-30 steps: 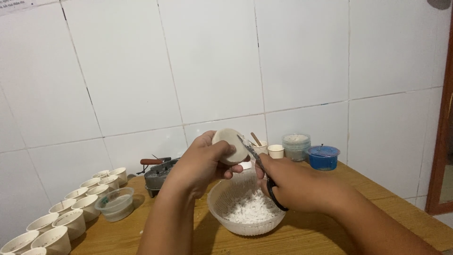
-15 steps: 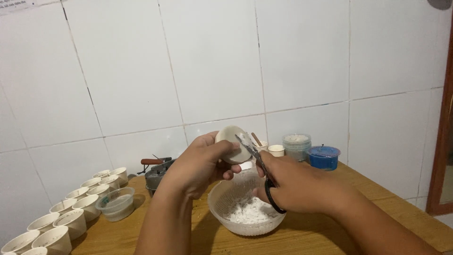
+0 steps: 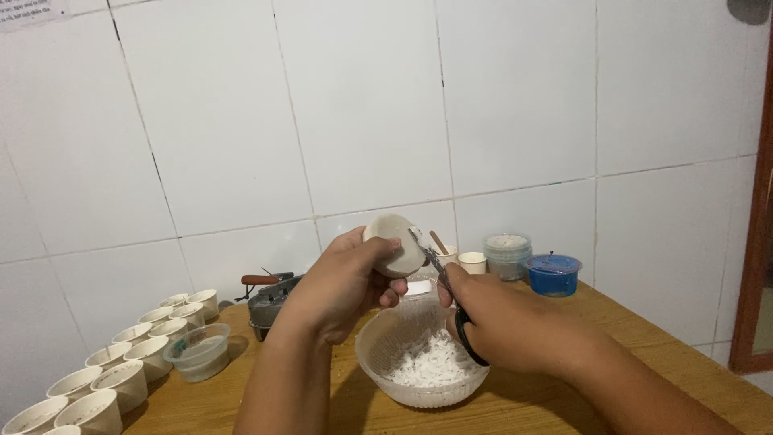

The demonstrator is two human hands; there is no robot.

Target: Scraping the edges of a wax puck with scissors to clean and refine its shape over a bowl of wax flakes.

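A wooden table [image 3: 708, 362] stands against a white tiled wall [image 3: 362, 121]; a dark door frame [image 3: 757, 242] runs down the right edge. At far left, two rows of white cups [image 3: 121, 370] line the table, with a clear tub [image 3: 199, 352] just beside them and a dark pot [image 3: 270, 302] with a wooden handle behind. The left hand [image 3: 342, 286] is raised above the table, wrist bent, fingers and thumb closed around a pale round block [image 3: 396, 244], which sits at the fingertips with its flat face turned toward the camera. Directly below, a clear bowl [image 3: 386, 379] holds white shavings [image 3: 427, 366]. The right hand [image 3: 503, 322] reaches in from the lower right, fingers closed on the black handle of scissors [image 3: 439, 270]; the blade tip touches the block's right edge. Behind the hands stand two small cups [image 3: 471, 262], one holding a wooden stick, then a clear lidded jar [image 3: 507, 254] and a blue tub [image 3: 552, 274] near the wall.
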